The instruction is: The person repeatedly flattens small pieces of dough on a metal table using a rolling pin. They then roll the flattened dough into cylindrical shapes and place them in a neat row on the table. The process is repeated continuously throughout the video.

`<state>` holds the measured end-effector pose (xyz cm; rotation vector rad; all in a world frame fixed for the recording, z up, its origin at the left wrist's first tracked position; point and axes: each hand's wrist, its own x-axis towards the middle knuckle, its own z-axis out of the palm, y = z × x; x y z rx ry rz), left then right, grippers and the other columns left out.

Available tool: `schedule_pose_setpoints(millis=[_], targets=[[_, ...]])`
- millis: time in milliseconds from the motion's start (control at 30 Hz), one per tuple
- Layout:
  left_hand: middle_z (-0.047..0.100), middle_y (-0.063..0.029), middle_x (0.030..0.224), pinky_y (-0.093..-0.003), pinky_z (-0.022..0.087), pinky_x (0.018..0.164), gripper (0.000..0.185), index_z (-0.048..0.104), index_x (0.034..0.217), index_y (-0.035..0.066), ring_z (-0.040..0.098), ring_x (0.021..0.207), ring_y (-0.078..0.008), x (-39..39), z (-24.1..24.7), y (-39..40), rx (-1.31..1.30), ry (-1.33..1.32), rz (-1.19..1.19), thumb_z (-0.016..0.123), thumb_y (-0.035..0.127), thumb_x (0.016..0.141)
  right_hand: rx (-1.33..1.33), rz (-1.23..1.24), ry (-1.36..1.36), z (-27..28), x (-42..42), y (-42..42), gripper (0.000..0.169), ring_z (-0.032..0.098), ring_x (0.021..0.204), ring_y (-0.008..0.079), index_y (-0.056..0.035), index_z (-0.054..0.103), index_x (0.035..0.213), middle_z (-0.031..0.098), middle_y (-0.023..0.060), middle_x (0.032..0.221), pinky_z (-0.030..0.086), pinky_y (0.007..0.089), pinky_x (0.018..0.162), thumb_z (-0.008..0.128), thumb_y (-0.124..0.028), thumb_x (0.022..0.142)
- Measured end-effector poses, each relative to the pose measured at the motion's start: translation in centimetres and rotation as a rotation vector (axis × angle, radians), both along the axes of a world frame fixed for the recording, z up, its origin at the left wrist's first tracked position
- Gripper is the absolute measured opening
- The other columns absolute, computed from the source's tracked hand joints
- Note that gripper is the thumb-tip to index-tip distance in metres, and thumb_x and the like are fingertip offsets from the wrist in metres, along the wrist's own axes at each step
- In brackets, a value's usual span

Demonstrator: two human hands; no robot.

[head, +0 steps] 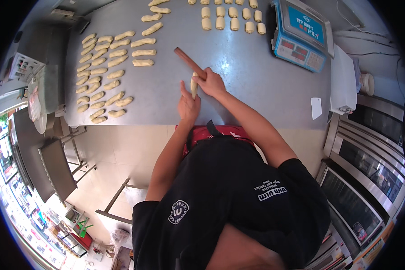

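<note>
In front of me, a small elongated piece of dough is held upright in the view, over the steel worktable. My left hand has its lower end between the thumb and fingers, with one finger stretched out beside it. My right hand grips a wooden rolling pin, which slants up to the left. The right thumb touches the dough's upper end. Whether the dough rests on the metal I cannot tell.
Rows of dough strips lie on the table's left side. Rolled dough pieces stand in rows at the far side. A blue digital scale sits at the far right, and a white card near the right edge.
</note>
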<state>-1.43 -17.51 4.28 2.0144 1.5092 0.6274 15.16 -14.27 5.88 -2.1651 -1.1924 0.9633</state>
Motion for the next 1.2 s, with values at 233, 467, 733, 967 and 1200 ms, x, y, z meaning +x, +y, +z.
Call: schedule_pose_setpoints(millis=[233,467,733,967,1200], targets=[[0.076,-0.0204,0.1,-0.0552,0.058,0.07,0.074,0.039,0.155,0.002,0.075,0.087,-0.0459,0.8,0.2,-1.8,-0.037,0.016,-0.059,0.074,0.015,0.091,0.115,0.03,0.021,1.7,0.6,7.4,0.042,0.078,0.089,0.0415,-0.0038,0.075,0.105,0.079,0.0206,0.092,0.062,0.0521,0.081,0.079,-0.043,0.093],[0.074,-0.0239,0.096,-0.0577,0.058,0.072,0.045,0.05,0.126,0.004,0.073,0.084,-0.0479,0.8,-2.4,-2.6,-0.151,0.006,-0.068,0.077,0.017,0.093,-0.115,0.276,-0.226,1.6,0.2,4.3,0.057,0.078,0.094,0.0446,0.0031,0.07,0.11,0.079,0.0235,0.098,0.062,0.0522,0.084,0.082,-0.05,0.092],[0.074,-0.0226,0.094,-0.058,0.056,0.066,0.031,0.052,0.111,0.007,0.072,0.081,-0.0466,1.2,-2.0,-1.4,-0.078,-0.024,-0.184,0.076,0.022,0.097,0.049,0.209,-0.161,0.0,1.0,8.3,0.054,0.075,0.098,0.0425,-0.0031,0.071,0.116,0.078,0.0199,0.101,0.06,0.0513,0.086,0.085,-0.048,0.089],[0.072,-0.0202,0.113,-0.0538,0.055,0.085,0.043,0.063,0.125,0.006,0.07,0.107,-0.0409,3.1,6.4,0.3,-0.39,0.376,-0.491,0.078,0.035,0.097,0.074,0.023,-0.119,1.9,5.2,5.3,0.058,0.073,0.103,0.0406,-0.0019,0.067,0.115,0.075,0.0213,0.11,0.057,0.0489,0.086,0.08,-0.055,0.094],[0.028,-0.0255,0.176,-0.0563,0.015,0.135,0.084,0.041,0.167,0.006,0.017,0.167,-0.0394,5.8,0.6,2.8,0.199,0.353,-0.459,0.064,0.055,0.103,0.081,-0.126,-0.227,1.8,7.7,-3.5,0.035,0.073,0.101,0.0394,-0.0047,0.069,0.116,0.075,0.0195,0.11,0.056,0.0503,0.085,0.075,-0.035,0.1]])
